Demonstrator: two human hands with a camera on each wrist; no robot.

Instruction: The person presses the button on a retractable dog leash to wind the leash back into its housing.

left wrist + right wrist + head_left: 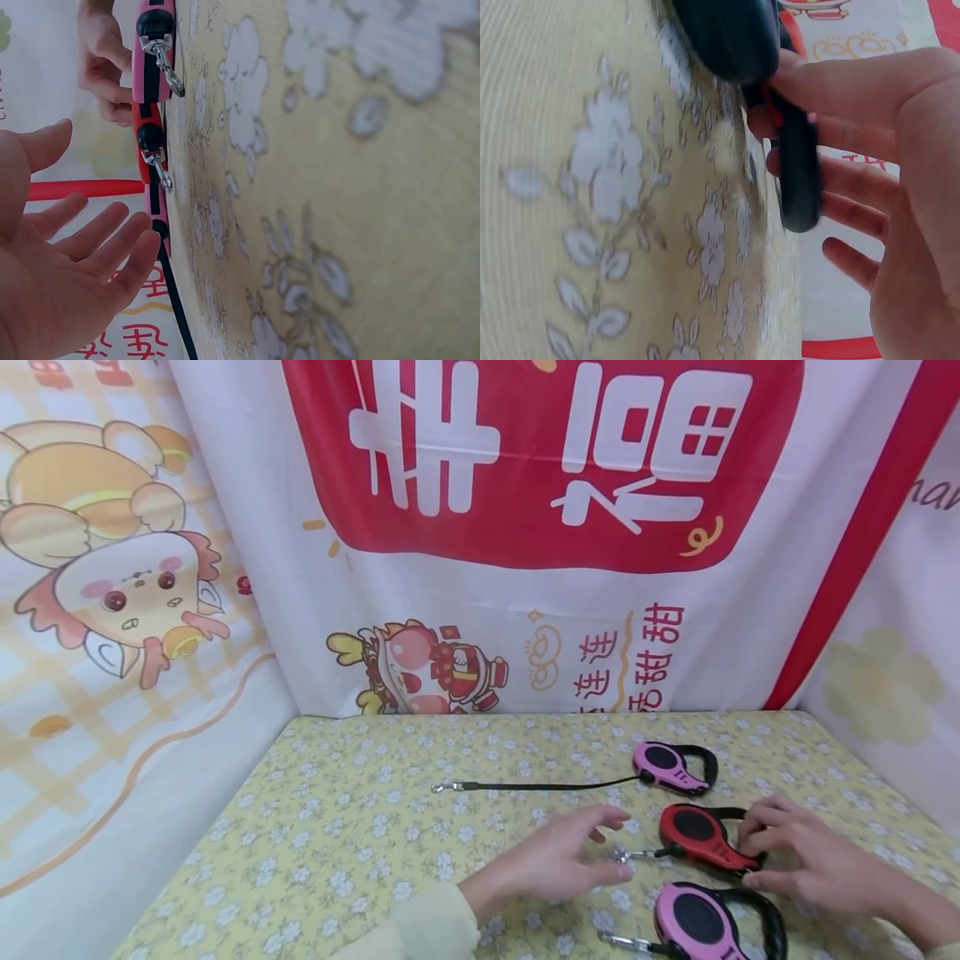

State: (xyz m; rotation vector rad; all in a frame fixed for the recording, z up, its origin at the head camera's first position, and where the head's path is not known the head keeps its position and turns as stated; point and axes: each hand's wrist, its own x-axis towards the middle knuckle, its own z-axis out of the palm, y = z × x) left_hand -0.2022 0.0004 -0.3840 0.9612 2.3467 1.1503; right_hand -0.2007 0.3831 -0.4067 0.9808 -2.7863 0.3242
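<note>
A red retractable dog leash (693,825) lies on the table between two pink ones. My right hand (813,860) grips its black handle, and the right wrist view shows thumb and fingers around the dark handle (801,172). Beside the metal clip (633,856) of the red leash is my left hand (555,856), fingers spread and holding nothing. In the left wrist view this clip (157,169) hangs off the casing's front, apart from the left fingers. The near pink leash (697,918) lies below the red one, its short clip pointing left.
The far pink leash (663,764) has its black strap (540,787) drawn out to the left, ending in a metal clip (447,787). A yellow floral cloth (315,843) covers the table. Printed curtains (525,635) hang behind and at both sides.
</note>
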